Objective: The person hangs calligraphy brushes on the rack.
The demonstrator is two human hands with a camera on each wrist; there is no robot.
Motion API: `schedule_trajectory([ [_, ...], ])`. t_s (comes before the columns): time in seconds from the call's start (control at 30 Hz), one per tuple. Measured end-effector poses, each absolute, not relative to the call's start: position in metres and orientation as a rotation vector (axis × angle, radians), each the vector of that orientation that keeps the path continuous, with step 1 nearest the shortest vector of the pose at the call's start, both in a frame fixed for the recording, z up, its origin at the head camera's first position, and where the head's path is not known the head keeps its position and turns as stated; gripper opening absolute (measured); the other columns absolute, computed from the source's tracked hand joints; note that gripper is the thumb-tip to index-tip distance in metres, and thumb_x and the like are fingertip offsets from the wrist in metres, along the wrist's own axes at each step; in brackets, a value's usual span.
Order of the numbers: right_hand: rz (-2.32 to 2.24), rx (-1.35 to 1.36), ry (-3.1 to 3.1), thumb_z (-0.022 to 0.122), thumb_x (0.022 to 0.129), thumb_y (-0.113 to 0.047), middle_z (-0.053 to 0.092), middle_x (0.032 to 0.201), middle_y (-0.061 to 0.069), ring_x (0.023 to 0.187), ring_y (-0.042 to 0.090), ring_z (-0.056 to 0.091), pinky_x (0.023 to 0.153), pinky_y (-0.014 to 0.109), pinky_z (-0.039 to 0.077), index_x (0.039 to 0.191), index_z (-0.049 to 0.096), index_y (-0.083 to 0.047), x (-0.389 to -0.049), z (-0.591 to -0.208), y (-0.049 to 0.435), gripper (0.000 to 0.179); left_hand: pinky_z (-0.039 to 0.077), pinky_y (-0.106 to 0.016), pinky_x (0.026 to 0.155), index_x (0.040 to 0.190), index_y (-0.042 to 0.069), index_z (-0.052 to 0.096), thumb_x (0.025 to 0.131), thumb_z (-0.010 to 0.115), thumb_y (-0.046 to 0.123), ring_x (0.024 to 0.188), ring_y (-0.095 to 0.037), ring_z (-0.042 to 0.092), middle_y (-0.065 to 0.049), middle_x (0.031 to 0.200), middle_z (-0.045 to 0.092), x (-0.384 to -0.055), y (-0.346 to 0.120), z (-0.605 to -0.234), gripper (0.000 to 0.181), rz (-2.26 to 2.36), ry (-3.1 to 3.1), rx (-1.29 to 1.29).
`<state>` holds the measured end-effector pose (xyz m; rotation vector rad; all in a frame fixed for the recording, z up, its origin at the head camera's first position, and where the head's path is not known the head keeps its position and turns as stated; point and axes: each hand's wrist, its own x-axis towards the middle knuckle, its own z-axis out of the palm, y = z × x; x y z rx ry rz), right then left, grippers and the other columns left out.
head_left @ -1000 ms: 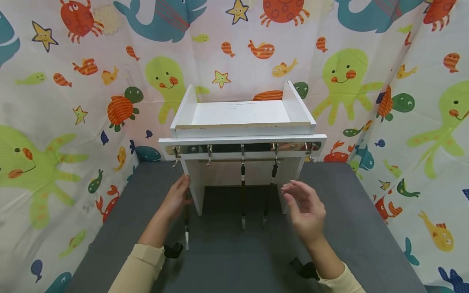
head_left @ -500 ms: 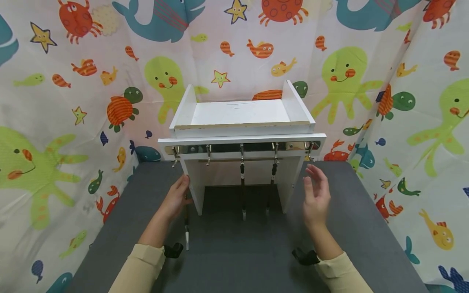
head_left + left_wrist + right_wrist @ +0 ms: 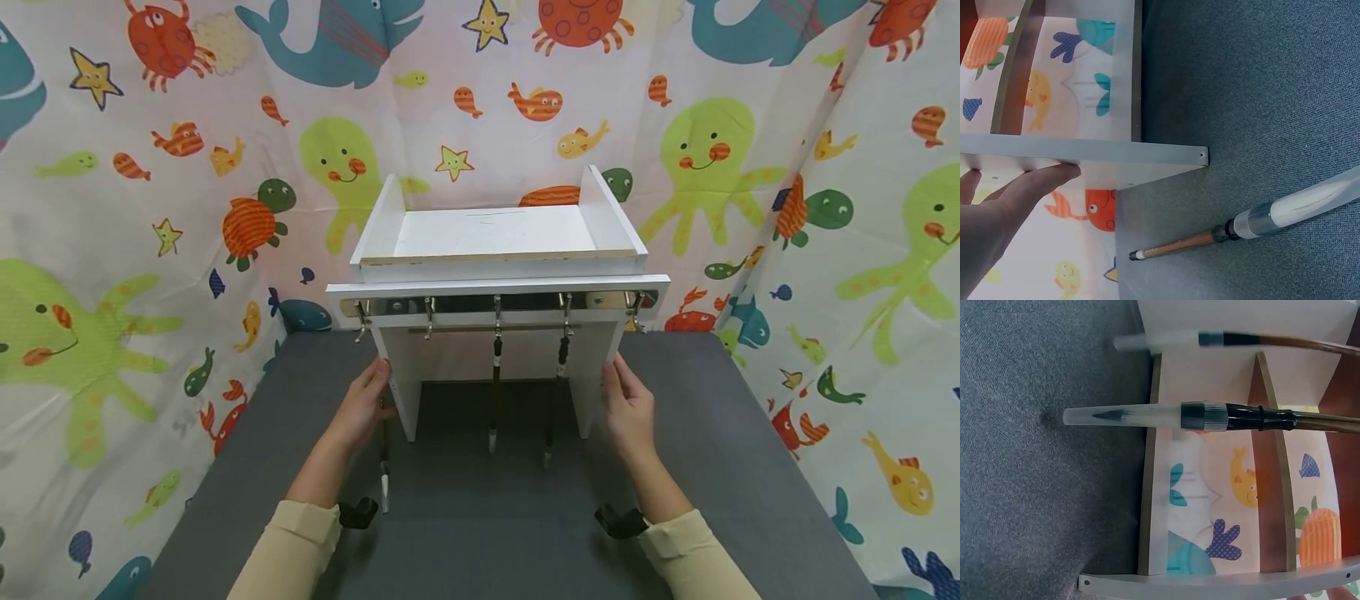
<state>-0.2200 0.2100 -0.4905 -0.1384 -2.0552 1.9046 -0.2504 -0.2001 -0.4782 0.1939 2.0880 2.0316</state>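
A white wooden rack (image 3: 495, 268) with a hook rail stands on the grey table. My left hand (image 3: 360, 406) rests its fingers against the outer face of the left side panel (image 3: 1166, 159). On the opposite side, my right hand (image 3: 628, 408) touches the right side panel (image 3: 596, 367) with its fingertips. From the middle hook hangs a paintbrush (image 3: 496, 392) with a clear cap; another capped paintbrush (image 3: 557, 400) hangs one hook to its right. A third paintbrush (image 3: 1179, 244) appears to lie on the table outside the left panel. In the right wrist view, my fingers are mostly hidden behind the panel.
Free hooks remain at both ends of the rail, including the far left hook (image 3: 362, 321). A patterned curtain (image 3: 480, 108) closes in the back and sides. The grey tabletop (image 3: 480, 542) spreads in front of the rack.
My right hand has gone from in front of the right panel, out to its right, then back against it. The hanging brushes swing slightly. My left hand has stayed in place.
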Motion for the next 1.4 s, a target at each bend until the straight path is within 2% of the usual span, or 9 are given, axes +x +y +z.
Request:
schedule_trajectory([
  [0.17, 1.885, -0.185, -2.069, 0.053, 0.104, -0.044, 0.061, 0.138, 0.010, 0.097, 0.007, 0.058, 0.085, 0.016, 0.053, 0.150, 0.051, -0.022, -0.220, -0.492, 0.210, 0.051, 0.029, -0.071, 0.111, 0.164, 0.019, 0.002, 0.106, 0.033, 0.057, 0.155, -0.042, 0.006, -0.010, 0.171, -0.001, -0.249, -0.203, -0.479, 0.076, 2.022, 2.103, 0.210],
  [0.37, 1.844, -0.188, -2.143, 0.051, 0.104, -0.048, 0.058, 0.146, 0.006, 0.105, 0.014, 0.060, 0.100, 0.042, 0.053, 0.151, 0.049, -0.025, -0.220, -0.492, 0.211, 0.052, 0.029, -0.076, 0.107, 0.163, 0.038, 0.008, 0.109, 0.029, 0.053, 0.154, -0.045, 0.011, -0.006, 0.171, 0.004, -0.247, -0.218, -0.484, 0.060, 2.078, 2.085, 0.246],
  [0.43, 1.843, -0.189, -2.156, 0.052, 0.104, -0.047, 0.058, 0.145, 0.006, 0.107, 0.014, 0.061, 0.101, 0.045, 0.051, 0.150, 0.049, -0.026, -0.220, -0.492, 0.210, 0.051, 0.027, -0.078, 0.106, 0.162, 0.042, 0.008, 0.109, 0.026, 0.052, 0.154, -0.046, 0.010, -0.005, 0.171, 0.004, -0.248, -0.226, -0.486, 0.056, 2.097, 2.071, 0.264],
  [0.67, 1.905, -0.186, -2.130, 0.053, 0.106, -0.034, 0.061, 0.138, 0.013, 0.094, 0.019, 0.057, 0.086, 0.016, 0.055, 0.149, 0.051, -0.019, -0.215, -0.479, 0.210, 0.046, 0.026, -0.078, 0.107, 0.162, 0.042, 0.008, 0.106, 0.022, 0.062, 0.152, -0.048, 0.015, -0.010, 0.171, 0.009, -0.245, -0.248, -0.496, 0.061, 2.074, 2.087, 0.119],
  [0.73, 1.915, -0.188, -2.129, 0.054, 0.106, -0.032, 0.060, 0.138, 0.015, 0.094, 0.017, 0.058, 0.084, 0.013, 0.054, 0.149, 0.051, -0.016, -0.211, -0.474, 0.210, 0.046, 0.029, -0.076, 0.108, 0.162, 0.042, 0.007, 0.104, 0.023, 0.066, 0.152, -0.047, 0.016, -0.009, 0.171, 0.007, -0.243, -0.252, -0.498, 0.065, 2.048, 2.070, 0.014],
  [0.87, 1.913, -0.188, -2.164, 0.054, 0.105, -0.036, 0.056, 0.147, 0.009, 0.115, 0.013, 0.061, 0.092, 0.022, 0.054, 0.150, 0.049, -0.017, -0.211, -0.475, 0.210, 0.049, 0.034, -0.071, 0.109, 0.162, 0.040, 0.011, 0.101, 0.036, 0.067, 0.151, -0.047, 0.021, -0.011, 0.170, 0.010, -0.239, -0.258, -0.503, 0.071, 2.068, 1.986, -0.234],
  [1.0, 1.923, -0.153, -2.166, 0.054, 0.105, -0.037, 0.051, 0.152, 0.007, 0.133, 0.022, 0.055, 0.097, 0.036, 0.051, 0.151, 0.048, -0.016, -0.213, -0.479, 0.210, 0.050, 0.040, -0.066, 0.107, 0.162, 0.036, 0.017, 0.098, 0.053, 0.063, 0.149, -0.046, 0.025, -0.014, 0.169, 0.015, -0.236, -0.262, -0.510, 0.079, 2.066, 1.960, -0.376],
  [1.23, 1.877, -0.141, -2.157, 0.053, 0.106, -0.031, 0.052, 0.149, 0.013, 0.124, 0.015, 0.060, 0.090, 0.025, 0.055, 0.149, 0.050, -0.009, -0.207, -0.466, 0.209, 0.048, 0.051, -0.060, 0.099, 0.162, 0.032, 0.022, 0.097, 0.068, 0.044, 0.147, -0.049, 0.029, -0.019, 0.169, 0.009, -0.240, -0.254, -0.530, 0.081, 1.899, 2.046, -0.387],
  [1.4, 1.872, -0.136, -2.120, 0.054, 0.105, -0.036, 0.053, 0.150, 0.006, 0.131, 0.023, 0.056, 0.088, 0.022, 0.054, 0.149, 0.051, -0.015, -0.217, -0.484, 0.215, 0.049, 0.054, -0.059, 0.093, 0.162, 0.023, 0.025, 0.096, 0.072, 0.030, 0.145, -0.049, 0.032, -0.024, 0.165, 0.019, -0.244, -0.245, -0.538, 0.081, 1.822, 2.147, -0.382],
])
